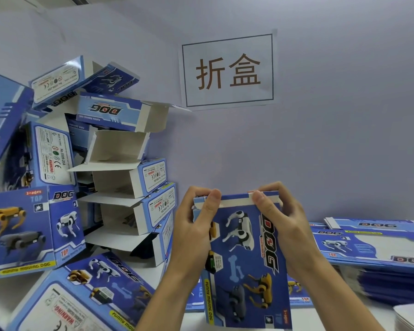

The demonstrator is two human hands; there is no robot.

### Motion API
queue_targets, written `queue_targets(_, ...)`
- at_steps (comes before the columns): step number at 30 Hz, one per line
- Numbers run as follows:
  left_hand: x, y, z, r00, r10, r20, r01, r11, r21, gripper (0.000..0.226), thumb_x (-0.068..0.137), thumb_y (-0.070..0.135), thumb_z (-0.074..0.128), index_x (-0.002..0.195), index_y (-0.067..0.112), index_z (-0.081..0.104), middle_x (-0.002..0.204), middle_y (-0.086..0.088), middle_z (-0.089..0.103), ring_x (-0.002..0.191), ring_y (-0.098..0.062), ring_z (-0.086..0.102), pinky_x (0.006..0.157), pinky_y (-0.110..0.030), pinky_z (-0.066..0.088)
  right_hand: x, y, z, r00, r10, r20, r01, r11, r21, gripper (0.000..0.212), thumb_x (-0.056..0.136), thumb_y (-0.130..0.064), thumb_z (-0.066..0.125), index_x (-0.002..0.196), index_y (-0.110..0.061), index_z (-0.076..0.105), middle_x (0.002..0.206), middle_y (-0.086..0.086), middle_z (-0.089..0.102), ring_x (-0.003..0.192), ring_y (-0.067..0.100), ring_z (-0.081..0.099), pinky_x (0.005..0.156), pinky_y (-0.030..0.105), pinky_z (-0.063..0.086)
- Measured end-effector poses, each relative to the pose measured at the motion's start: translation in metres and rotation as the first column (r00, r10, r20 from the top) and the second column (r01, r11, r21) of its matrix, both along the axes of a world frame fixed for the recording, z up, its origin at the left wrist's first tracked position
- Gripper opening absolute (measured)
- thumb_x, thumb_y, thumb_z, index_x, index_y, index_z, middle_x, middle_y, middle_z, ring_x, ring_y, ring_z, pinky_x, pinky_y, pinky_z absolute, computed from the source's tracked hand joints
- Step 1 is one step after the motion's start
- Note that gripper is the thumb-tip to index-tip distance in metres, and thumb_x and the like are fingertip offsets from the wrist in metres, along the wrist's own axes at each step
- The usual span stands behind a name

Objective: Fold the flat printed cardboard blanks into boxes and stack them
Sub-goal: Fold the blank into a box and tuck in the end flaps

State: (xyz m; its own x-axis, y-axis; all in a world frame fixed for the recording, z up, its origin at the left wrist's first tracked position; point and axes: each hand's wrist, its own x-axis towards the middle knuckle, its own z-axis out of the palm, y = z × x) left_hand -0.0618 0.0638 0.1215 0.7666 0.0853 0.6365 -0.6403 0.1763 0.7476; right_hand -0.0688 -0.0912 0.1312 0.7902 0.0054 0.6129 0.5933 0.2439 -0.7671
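Note:
I hold a blue printed box (245, 259) upright in front of me, its face showing robot dogs and the word DOG. My left hand (196, 225) grips its left side, thumb pressing on the top flap. My right hand (281, 223) grips the right side, thumb on the white edge of the same flap. A pile of folded boxes (120, 168) leans against the wall at the left, several with open ends. A stack of flat blanks (378, 249) lies on the table at the right.
A paper sign (227, 70) with two characters hangs on the wall above. More folded boxes (17, 225) lie tumbled at the far left and bottom left. White sheets (411, 316) show at the bottom right corner. The white table (151, 271) shows between the piles.

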Motion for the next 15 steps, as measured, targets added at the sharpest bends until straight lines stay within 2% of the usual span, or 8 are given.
queue_targets(1,0.001,0.000,0.000,1.000,-0.021,-0.002,0.021,1.000,-0.010,0.023,0.079,0.054,0.064,0.085,0.032,0.061,0.089,-0.015,0.073,0.084,-0.043,0.071,0.070,-0.064,0.056,0.000,0.000,0.000,1.000,0.000,0.000,0.000,1.000,-0.004,0.028,0.070,-0.044,0.070,0.083,-0.023,0.058,0.088,0.022,0.068,0.069,0.030,0.073,0.051,0.030,0.055)
queue_targets(4,0.002,0.002,-0.001,0.995,-0.097,-0.021,0.096,0.994,-0.046,0.027,0.077,0.052,0.066,0.090,0.028,0.062,0.090,-0.010,0.074,0.083,-0.033,0.075,0.060,-0.043,0.061,0.000,0.000,0.000,1.000,0.003,-0.008,-0.003,1.000,-0.008,0.029,0.067,-0.045,0.071,0.081,-0.023,0.058,0.086,0.018,0.069,0.068,0.028,0.073,0.051,0.028,0.055)
queue_targets(7,0.003,0.002,0.000,0.993,-0.116,-0.026,0.115,0.992,-0.043,0.028,0.077,0.051,0.065,0.092,0.027,0.062,0.089,-0.007,0.074,0.083,-0.031,0.075,0.059,-0.037,0.059,0.002,-0.002,0.001,0.999,0.021,-0.035,-0.021,1.000,-0.020,0.034,0.071,-0.042,0.077,0.084,-0.020,0.055,0.085,0.017,0.068,0.068,0.030,0.072,0.051,0.030,0.056)
queue_targets(8,0.003,0.002,0.000,0.993,-0.111,-0.030,0.110,0.993,-0.041,0.029,0.077,0.052,0.065,0.092,0.027,0.062,0.089,-0.007,0.073,0.084,-0.031,0.075,0.059,-0.038,0.059,0.003,-0.004,0.002,0.999,0.028,-0.044,-0.030,0.999,-0.031,0.035,0.074,-0.039,0.082,0.084,-0.019,0.054,0.083,0.016,0.068,0.068,0.031,0.072,0.052,0.031,0.056)
queue_targets(10,0.002,0.002,-0.001,0.995,-0.095,-0.036,0.094,0.995,-0.037,0.030,0.077,0.054,0.064,0.091,0.028,0.062,0.089,-0.006,0.073,0.086,-0.032,0.074,0.061,-0.041,0.060,0.004,-0.008,0.003,0.997,0.050,-0.056,-0.053,0.997,-0.048,0.029,0.075,-0.036,0.077,0.082,-0.019,0.054,0.081,0.015,0.067,0.067,0.032,0.072,0.052,0.032,0.056)
queue_targets(12,0.001,0.000,-0.001,0.998,-0.059,-0.028,0.058,0.998,-0.028,0.028,0.079,0.057,0.066,0.088,0.030,0.062,0.088,-0.008,0.071,0.087,-0.035,0.073,0.067,-0.053,0.060,0.004,-0.010,0.005,0.997,0.058,-0.060,-0.061,0.997,-0.055,0.024,0.074,-0.036,0.070,0.079,-0.020,0.054,0.080,0.014,0.067,0.066,0.031,0.071,0.052,0.032,0.056)
queue_targets(15,-0.003,-0.003,0.000,1.000,-0.004,-0.011,0.004,1.000,-0.011,0.032,0.078,0.064,0.069,0.086,0.034,0.063,0.095,-0.021,0.065,0.093,-0.052,0.063,0.077,-0.071,0.051,0.003,-0.010,0.005,0.997,0.059,-0.053,-0.062,0.996,-0.056,0.023,0.075,-0.038,0.069,0.077,-0.022,0.055,0.080,0.015,0.067,0.066,0.031,0.071,0.053,0.032,0.056)
